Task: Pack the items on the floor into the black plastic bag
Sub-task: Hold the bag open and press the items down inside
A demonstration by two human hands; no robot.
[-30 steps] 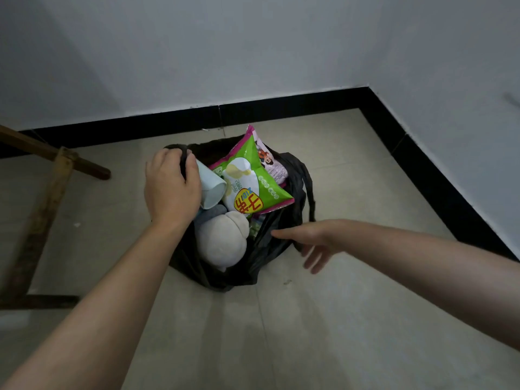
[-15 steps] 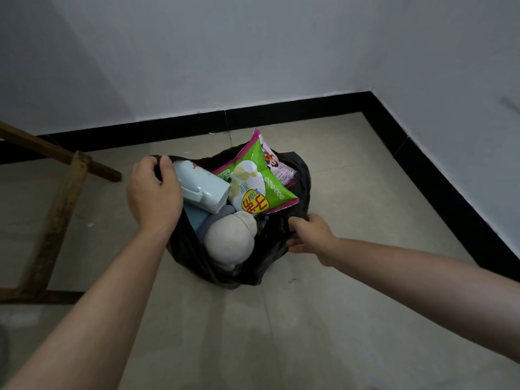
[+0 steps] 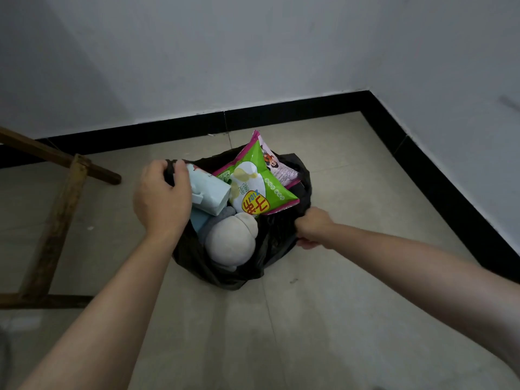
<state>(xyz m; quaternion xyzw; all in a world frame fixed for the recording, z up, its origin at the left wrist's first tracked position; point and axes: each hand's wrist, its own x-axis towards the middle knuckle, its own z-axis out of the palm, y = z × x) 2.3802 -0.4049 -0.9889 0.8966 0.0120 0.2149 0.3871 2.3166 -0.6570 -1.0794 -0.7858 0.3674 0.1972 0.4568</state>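
Note:
The black plastic bag (image 3: 277,243) stands open on the tiled floor near the room's corner. Inside it lie a green snack packet (image 3: 254,190), a pink snack packet (image 3: 277,166) behind that, a pale blue cup (image 3: 209,190) on its side and a white plush toy (image 3: 230,240). My left hand (image 3: 161,199) grips the bag's left handle at the rim, beside the cup. My right hand (image 3: 312,228) grips the bag's right edge, its fingers curled into the plastic.
A wooden frame (image 3: 56,218) lies on the floor to the left of the bag. A black skirting board (image 3: 281,114) runs along both walls, which meet at the back right. Beige floor tiles (image 3: 323,319) spread in front of the bag.
My right hand reached in from open and took hold of the bag's right edge. My left hand shifted left along the rim, uncovering the pale blue cup.

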